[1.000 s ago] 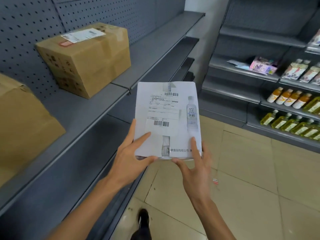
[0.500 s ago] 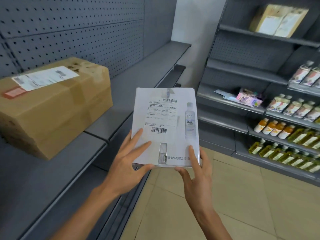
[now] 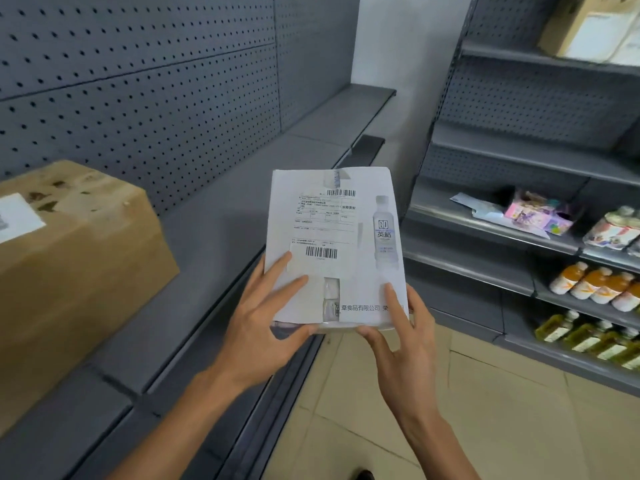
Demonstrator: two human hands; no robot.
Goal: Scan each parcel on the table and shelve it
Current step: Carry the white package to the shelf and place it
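At far left, on a grey metal shelf, a brown cardboard box, corners squared, top mottled with dark stains, a white label stuck flat at its left edge. Behind, perforated grey pegboard, matte and evenly dotted.

At centre, held in the air over the shelf's front lip, a flat white parcel, rectangular, smooth-faced, slightly tilted; printed shipping label with two barcodes, strips of clear tape at top and bottom, a pale bottle picture along the right side, a line of dark characters near the lower edge. Left hand at the lower left corner: thumb tucked under the bottom edge, two fingers laid nearly straight across the top face beside the lower barcode. Right hand at the lower right corner: thumb against the bottom edge, index finger extended flat on the face, remaining fingers behind the right edge and out of sight. Parcel clasped between both, clear of the shelf.

Below, beige floor tiles, glossy.

At right, a second grey shelving unit: loose paper and pink packets, rows of orange bottles and green bottles, a blurred carton on the top tier.
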